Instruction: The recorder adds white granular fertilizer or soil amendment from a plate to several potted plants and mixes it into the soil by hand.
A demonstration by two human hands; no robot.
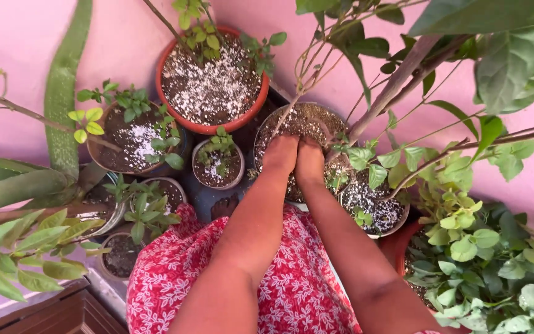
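Together, two hands [295, 158] press soil in one grey pot [335, 117] among seven.

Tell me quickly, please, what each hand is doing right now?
Left hand: pressed into the soil of the grey pot; fingers hidden, grip cannot be told.
Right hand: beside it in the same soil; cannot be told.

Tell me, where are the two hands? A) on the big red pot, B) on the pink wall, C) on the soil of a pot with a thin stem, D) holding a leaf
C: the left hand and right hand rest side by side on the speckled soil of the pot.
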